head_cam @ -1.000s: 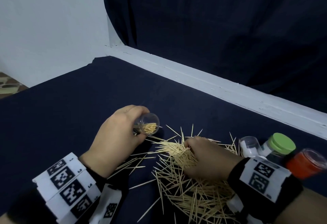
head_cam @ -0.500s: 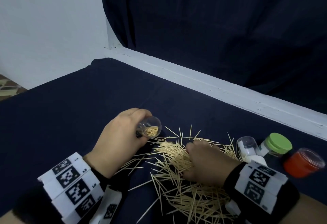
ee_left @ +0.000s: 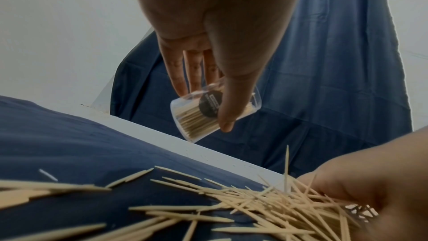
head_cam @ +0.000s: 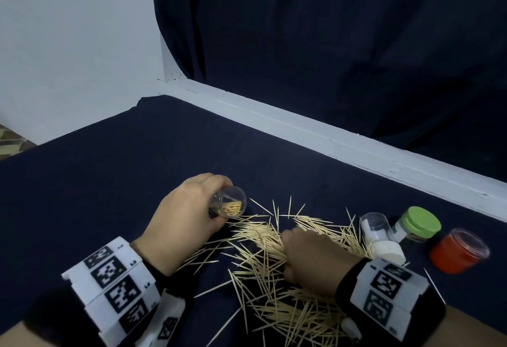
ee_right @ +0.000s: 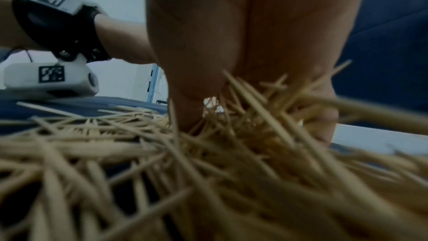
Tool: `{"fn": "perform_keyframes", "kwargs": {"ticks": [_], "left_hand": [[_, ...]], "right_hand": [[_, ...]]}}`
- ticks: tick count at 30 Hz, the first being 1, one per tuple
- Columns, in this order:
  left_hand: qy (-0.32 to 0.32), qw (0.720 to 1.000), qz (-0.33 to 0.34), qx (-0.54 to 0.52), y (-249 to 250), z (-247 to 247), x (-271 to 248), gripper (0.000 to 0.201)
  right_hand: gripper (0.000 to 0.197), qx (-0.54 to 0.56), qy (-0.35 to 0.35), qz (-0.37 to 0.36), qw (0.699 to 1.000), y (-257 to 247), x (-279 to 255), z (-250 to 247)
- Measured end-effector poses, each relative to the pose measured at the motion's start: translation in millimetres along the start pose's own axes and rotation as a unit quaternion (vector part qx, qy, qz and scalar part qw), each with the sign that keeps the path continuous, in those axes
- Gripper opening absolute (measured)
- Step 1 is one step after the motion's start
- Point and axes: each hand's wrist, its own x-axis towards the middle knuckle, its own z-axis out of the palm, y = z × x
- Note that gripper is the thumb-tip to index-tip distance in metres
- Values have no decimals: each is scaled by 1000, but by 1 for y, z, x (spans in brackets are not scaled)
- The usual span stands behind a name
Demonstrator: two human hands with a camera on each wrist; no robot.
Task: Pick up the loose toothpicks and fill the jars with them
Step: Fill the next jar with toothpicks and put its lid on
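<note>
1. Left hand [head_cam: 186, 217]: grip wrapped round a clear jar [head_cam: 230, 202], thumb along one side, fingers [ee_left: 178, 72] along the other. Jar tilted, held just above the desk [head_cam: 109, 182], mouth towards the heap, partly filled with toothpicks.
2. Right hand [head_cam: 312, 256]: grip curled down into the loose toothpicks [head_cam: 274, 286], fingers closed about a bunch of them; the right wrist view shows sticks bristling from between thumb and fingers [ee_right: 185, 113].
3. The heap lies on the dark-cloth desk between and below the two hands, with stray sticks fanning out towards the left wrist.
4. To the right of the heap: a clear jar with a white cap [head_cam: 380, 237] lying on its side, touching the heap's edge.
5. Just beyond it: a jar with a green lid [head_cam: 419, 221], tilted.
6. Furthest right: a red-filled jar [head_cam: 458, 250], near the green-lidded one.
7. Both wrists carry white marker bands [head_cam: 386, 289].
</note>
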Motion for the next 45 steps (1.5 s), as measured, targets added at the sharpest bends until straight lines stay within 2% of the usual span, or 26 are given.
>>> {"fn": "perform_keyframes", "kwargs": {"ticks": [9,15,22,25,31,34,37,38,40,42,43,45], "left_hand": [[-33,999,-6,17,1,3,4,42],[-60,998,2,31,6,9,7,47],[-84,995,44,-2,11,16,7,51],[-90,993,80,-16,12,18,5,51],[-95,989,108,-18,15,17,4,55],[-94,991,99,-17,16,18,4,56],[-105,989,100,-31,21,19,3,48],[-107,988,105,-32,24,20,3,45],[-104,988,105,-39,27,20,2,41],[-100,990,95,-42,27,21,2,46],[-98,990,89,-39,25,21,3,50],[-93,992,76,-39,22,21,5,54]], "right_hand": [[16,23,39,11,999,6,-7,-21],[18,-53,73,-32,995,16,-14,-50],[8,-160,109,-84,977,6,-14,-65],[16,-200,108,-84,970,-4,-9,-66],[25,-217,104,-82,967,-17,1,-67],[31,-185,109,-79,973,-23,0,-71],[34,-98,117,-101,983,-24,-1,-75],[40,-53,112,-110,986,-23,-1,-77],[65,30,92,-112,989,-18,-1,-79],[97,90,80,-91,988,-7,-4,-79],[105,120,79,-82,986,-1,-5,-79],[98,193,95,-76,974,11,-9,-79]]}}
